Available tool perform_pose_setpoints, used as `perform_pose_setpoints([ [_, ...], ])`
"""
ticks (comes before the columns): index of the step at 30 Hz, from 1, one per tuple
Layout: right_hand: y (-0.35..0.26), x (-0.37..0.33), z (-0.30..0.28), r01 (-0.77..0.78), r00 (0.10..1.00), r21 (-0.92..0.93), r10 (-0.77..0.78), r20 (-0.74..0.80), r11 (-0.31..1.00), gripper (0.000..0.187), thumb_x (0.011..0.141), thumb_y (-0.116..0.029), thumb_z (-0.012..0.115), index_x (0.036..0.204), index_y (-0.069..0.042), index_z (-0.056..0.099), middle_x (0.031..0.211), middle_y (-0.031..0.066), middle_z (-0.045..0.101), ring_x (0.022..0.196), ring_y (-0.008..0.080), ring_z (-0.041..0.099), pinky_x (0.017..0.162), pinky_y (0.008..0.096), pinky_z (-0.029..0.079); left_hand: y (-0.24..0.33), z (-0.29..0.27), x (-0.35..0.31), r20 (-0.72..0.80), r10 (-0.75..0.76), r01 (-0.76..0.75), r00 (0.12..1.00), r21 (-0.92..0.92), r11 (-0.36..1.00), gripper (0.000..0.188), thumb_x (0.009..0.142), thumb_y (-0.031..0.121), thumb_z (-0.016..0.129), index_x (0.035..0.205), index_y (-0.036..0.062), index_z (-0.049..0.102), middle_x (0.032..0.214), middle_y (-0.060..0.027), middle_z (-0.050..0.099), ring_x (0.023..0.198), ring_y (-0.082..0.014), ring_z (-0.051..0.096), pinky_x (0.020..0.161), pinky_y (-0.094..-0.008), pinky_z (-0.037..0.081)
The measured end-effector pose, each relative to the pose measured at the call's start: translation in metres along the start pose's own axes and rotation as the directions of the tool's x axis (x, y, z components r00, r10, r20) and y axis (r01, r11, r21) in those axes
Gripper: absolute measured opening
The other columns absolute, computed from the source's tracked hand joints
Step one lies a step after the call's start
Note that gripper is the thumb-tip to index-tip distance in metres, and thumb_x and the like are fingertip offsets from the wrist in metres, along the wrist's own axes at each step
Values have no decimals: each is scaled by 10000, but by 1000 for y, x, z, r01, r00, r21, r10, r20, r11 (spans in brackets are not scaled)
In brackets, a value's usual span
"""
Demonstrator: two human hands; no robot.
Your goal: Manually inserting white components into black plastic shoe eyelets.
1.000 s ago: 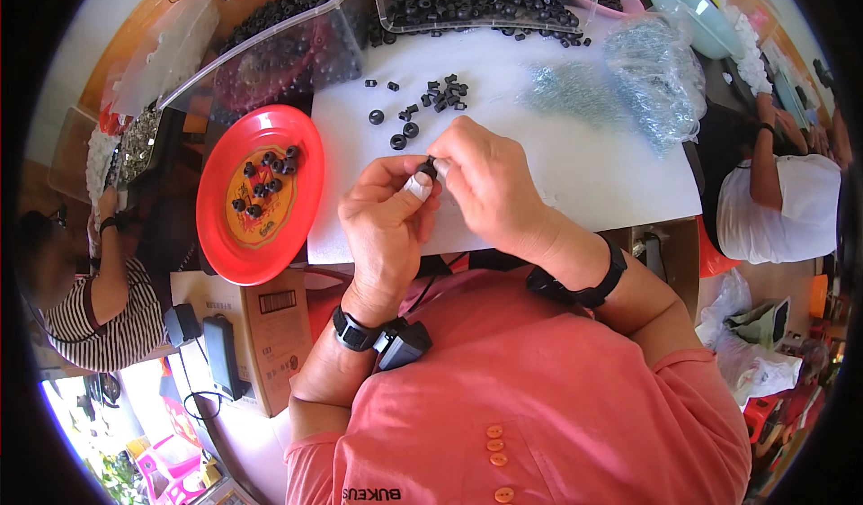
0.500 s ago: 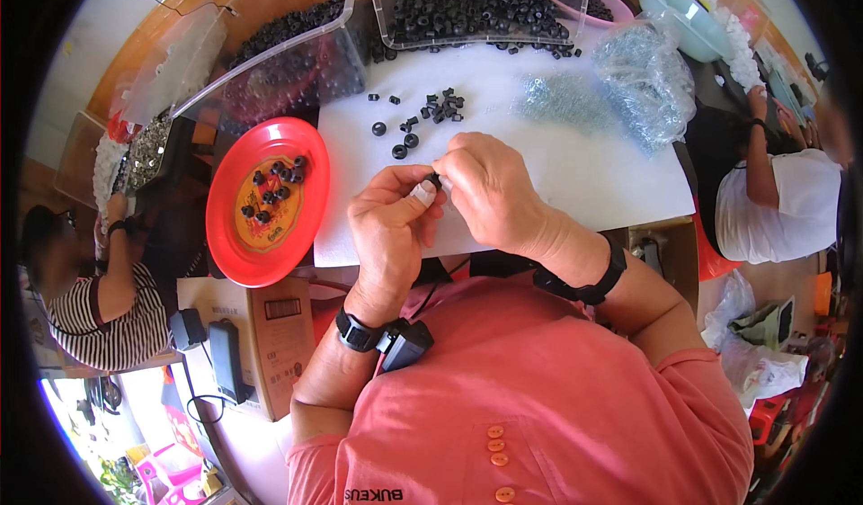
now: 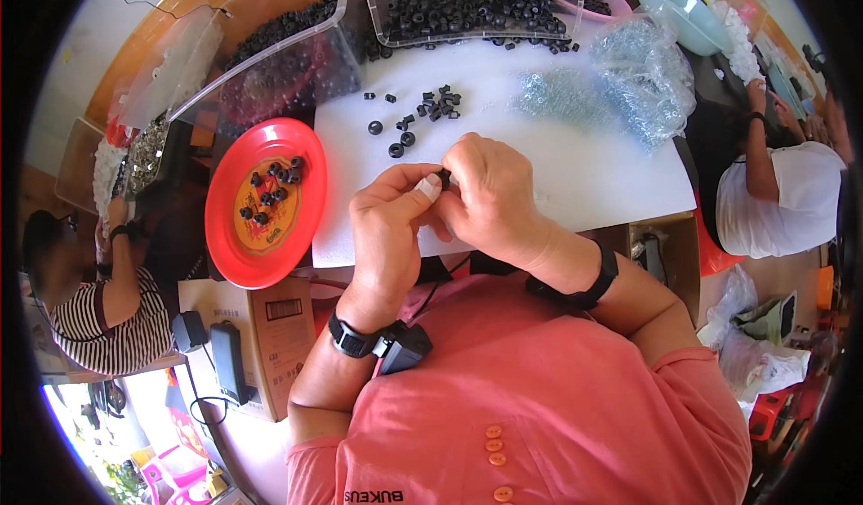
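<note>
Over the near part of a white sheet, my left hand pinches a small black plastic part between thumb and fingertips. My right hand meets it there, fingers curled closed against the same part and hiding much of it. Whether the right fingers hold a second, smaller piece cannot be seen. Just beyond the hands lie black round ring-like pieces and a loose cluster of small black spool-shaped pieces. To the left, a red oval plate carries several black round pieces.
Clear bins of black pieces stand at the back. Right of centre, small shiny bits lie by a clear plastic bag. A pale blue bowl is behind. People sit at left and right.
My right hand has moved in closer, its fingers now curled beside the black part in my left fingertips. The loose pieces and plate have kept their places; the view has shifted slightly.
</note>
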State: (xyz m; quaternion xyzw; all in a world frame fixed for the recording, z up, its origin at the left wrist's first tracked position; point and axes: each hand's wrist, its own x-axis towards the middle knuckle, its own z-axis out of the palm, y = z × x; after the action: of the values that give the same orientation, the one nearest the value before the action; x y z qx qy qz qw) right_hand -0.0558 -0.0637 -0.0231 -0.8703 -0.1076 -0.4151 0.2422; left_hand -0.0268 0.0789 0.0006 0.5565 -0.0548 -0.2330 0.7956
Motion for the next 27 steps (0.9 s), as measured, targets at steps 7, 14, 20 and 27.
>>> perform_pose_setpoints([
  [7, 10, 4, -18, 21, 986, 131, -42, 160, 991, 306, 655, -89, 708, 819, -70, 450, 720, 89, 523, 632, 313, 561, 550, 421, 434, -4, -5, -2, 100, -81, 68, 992, 120, 990, 186, 960, 101, 598, 976, -73, 663, 742, -105, 665, 563, -137, 592, 459, -241, 433],
  [14, 13, 5, -21, -202, 930, 355, 65, 361, 913, 326, 682, -69, 754, 845, -55, 472, 608, 109, 512, 487, 233, 509, 474, 332, 395, -5, -7, -4, 97, -85, 66, 992, 185, 980, 178, 954, 108, 612, 930, -62, 661, 689, -90, 646, 511, -110, 549, 425, -212, 382],
  [20, 9, 4, -28, -209, 903, 273, 78, 422, 939, 325, 708, -174, 737, 861, -55, 477, 650, 138, 596, 591, 379, 593, 532, 467, 431, -3, -8, -4, 130, -105, 79, 986, 195, 978, 184, 965, 115, 601, 931, -54, 666, 677, -82, 639, 508, -94, 539, 419, -199, 374],
  [27, 18, 19, -27, -25, 817, -132, 97, 569, 991, 261, 702, -140, 739, 822, -34, 534, 667, 154, 618, 635, 377, 623, 556, 459, 462, -11, -9, -9, 220, 465, -483, 857, 657, 579, 217, 821, -29, 665, 1032, 10, 697, 930, -66, 649, 836, -167, 599, 684, -299, 477],
])
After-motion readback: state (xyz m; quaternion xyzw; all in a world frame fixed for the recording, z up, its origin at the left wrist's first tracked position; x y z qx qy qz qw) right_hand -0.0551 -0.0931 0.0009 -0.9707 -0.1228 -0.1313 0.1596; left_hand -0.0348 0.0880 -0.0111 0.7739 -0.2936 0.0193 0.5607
